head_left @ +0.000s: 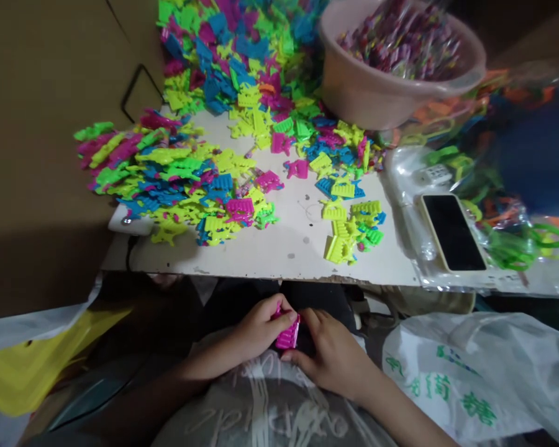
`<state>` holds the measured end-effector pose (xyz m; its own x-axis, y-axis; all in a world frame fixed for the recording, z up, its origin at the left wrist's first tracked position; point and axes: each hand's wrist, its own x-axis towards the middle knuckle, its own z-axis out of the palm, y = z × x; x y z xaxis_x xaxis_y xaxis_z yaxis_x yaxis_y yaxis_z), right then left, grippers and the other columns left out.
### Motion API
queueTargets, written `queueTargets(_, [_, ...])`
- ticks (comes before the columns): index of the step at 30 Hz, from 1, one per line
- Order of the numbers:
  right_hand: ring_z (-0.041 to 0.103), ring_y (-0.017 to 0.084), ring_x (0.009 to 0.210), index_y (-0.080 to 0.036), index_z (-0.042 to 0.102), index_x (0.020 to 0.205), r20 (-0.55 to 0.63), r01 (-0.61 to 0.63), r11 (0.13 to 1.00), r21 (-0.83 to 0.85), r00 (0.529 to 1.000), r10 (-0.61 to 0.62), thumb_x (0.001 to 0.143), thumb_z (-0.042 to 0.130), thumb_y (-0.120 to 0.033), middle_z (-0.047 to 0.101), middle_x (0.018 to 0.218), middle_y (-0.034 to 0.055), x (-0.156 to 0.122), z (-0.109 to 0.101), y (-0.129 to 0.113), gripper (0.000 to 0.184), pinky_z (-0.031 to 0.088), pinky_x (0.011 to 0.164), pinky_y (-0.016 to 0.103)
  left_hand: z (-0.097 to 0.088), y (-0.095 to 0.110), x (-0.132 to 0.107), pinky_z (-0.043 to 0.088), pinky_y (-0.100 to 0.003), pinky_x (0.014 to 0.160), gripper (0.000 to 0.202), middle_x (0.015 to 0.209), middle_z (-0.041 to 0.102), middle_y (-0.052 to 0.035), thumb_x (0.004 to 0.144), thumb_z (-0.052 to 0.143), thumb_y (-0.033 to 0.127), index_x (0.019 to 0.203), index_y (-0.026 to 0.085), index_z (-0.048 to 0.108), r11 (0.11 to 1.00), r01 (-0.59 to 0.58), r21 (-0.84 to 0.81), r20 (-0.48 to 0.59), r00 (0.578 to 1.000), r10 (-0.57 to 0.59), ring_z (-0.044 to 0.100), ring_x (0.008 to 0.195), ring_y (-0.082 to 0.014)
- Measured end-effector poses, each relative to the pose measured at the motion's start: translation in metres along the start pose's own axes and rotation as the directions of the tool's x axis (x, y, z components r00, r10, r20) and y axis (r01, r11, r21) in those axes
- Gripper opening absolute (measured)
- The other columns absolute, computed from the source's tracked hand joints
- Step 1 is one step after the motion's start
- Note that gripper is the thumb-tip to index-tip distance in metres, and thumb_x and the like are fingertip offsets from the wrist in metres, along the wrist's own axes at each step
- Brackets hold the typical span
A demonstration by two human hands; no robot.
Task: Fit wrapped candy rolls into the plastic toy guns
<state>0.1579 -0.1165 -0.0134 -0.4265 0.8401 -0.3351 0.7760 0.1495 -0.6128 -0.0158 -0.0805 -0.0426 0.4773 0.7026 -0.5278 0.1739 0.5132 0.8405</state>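
Both my hands meet low in the picture, below the table's front edge and above my lap. My left hand [259,328] and my right hand [328,357] are closed together on one small pink plastic comb-like piece [287,336], fingers pinching it from either side. On the white table [279,251] lie heaps of similar plastic pieces [186,180] in yellow, green, blue and pink. A small cluster of yellow ones [349,226] lies nearest the front edge.
A pink basin [382,93] full of small wrapped items stands at the back right. A phone [453,231] lies face up on clear plastic at the right edge, beside bags of coloured rings [517,186]. A white printed bag [484,372] hangs lower right, a yellow sheet [37,366] lower left.
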Motion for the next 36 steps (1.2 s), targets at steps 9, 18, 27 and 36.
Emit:
queueTargets(9, [0.067, 0.03, 0.085, -0.014, 0.056, 0.097, 0.085, -0.157, 0.986, 0.064, 0.985, 0.152, 0.087, 0.06, -0.046, 0.07, 0.091, 0.015, -0.012, 0.022, -0.005, 0.033, 0.047, 0.07, 0.035, 0.009, -0.012, -0.007, 0.038, -0.023, 0.061, 0.022, 0.064, 0.046, 0.0051, 0.078, 0.061, 0.035, 0.068, 0.019, 0.05, 0.998, 0.067, 0.003, -0.037, 0.997, -0.067, 0.043, 0.063, -0.0112])
queueTargets(18, [0.069, 0.026, 0.076, -0.015, 0.059, 0.096, 0.037, -0.152, 0.987, 0.052, 0.988, 0.15, 0.09, 0.054, -0.04, 0.071, 0.083, 0.0127, -0.02, 0.031, -0.007, 0.026, 0.045, 0.063, 0.031, 0.013, -0.013, -0.005, 0.039, -0.023, 0.061, 0.022, 0.064, 0.046, 0.0054, 0.078, 0.062, 0.036, 0.068, 0.019, 0.05, 0.996, 0.084, 0.004, -0.038, 0.996, -0.084, 0.044, 0.062, -0.0112])
queueTargets(27, [0.063, 0.029, 0.109, -0.016, 0.052, 0.125, -0.163, 0.019, 0.944, 0.331, 0.986, 0.037, 0.084, 0.068, -0.041, 0.066, 0.119, 0.0161, -0.018, 0.018, 0.007, 0.051, 0.052, 0.091, 0.042, 0.002, 0.008, -0.006, 0.043, -0.024, 0.064, 0.02, 0.072, 0.056, 0.0018, 0.082, 0.06, 0.038, 0.079, 0.018, 0.056, 0.998, -0.013, 0.058, 0.012, 1.0, 0.012, 0.053, 0.068, -0.0135])
queueTargets(36, [0.067, 0.022, 0.083, -0.024, 0.061, 0.109, -0.558, 0.133, 0.941, 0.31, 0.827, 0.067, 0.093, 0.051, -0.04, 0.068, 0.096, 0.0069, 0.021, -0.049, 0.049, 0.024, 0.057, 0.077, 0.035, -0.093, 0.122, -0.017, 0.05, -0.028, 0.085, 0.017, 0.095, 0.072, -0.003, 0.092, 0.051, 0.028, 0.096, 0.022, 0.066, 0.45, -0.288, 0.846, -0.304, 0.432, 0.849, 0.066, 0.092, -0.0183])
